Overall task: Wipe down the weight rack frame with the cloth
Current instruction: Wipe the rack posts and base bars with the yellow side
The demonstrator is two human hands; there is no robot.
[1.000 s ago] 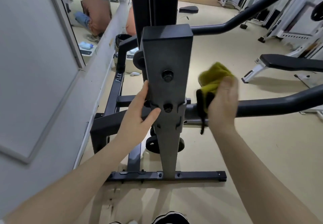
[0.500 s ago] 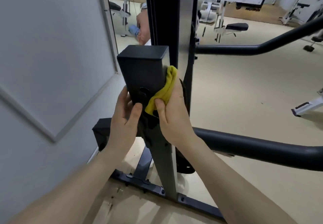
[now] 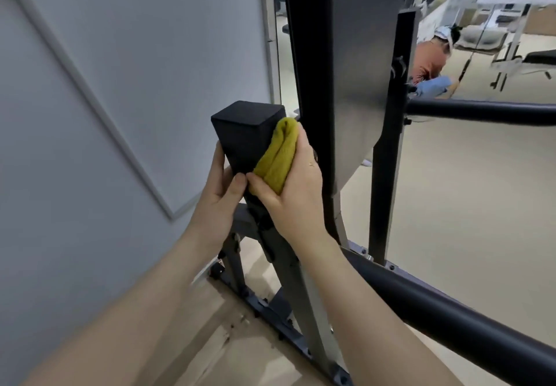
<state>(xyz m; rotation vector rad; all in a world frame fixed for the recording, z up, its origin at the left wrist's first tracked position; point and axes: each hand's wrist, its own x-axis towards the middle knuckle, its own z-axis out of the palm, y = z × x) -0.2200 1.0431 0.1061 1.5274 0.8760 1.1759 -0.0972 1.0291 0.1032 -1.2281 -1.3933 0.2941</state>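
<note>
Head view, left to right: left hand (image 3: pixel 221 193) grips the black post (image 3: pixel 245 132) of the weight rack frame, steadying it; right hand (image 3: pixel 293 187), which a second ago wiped the side bar, now presses the folded yellow cloth (image 3: pixel 278 153) against the post's right face, so wiping has reached this upright.

The short post (image 3: pixel 246 135) of the rack frame stands just right of the wall (image 3: pixel 105 84). The left hand (image 3: pixel 221 193) holds its left side, the right hand (image 3: pixel 293 190) its right, with the cloth (image 3: pixel 278 156) between palm and post. Behind rises a taller upright (image 3: pixel 310 69). A thick bar (image 3: pixel 451 310) runs off right, another bar (image 3: pixel 481 111) above it.
</note>
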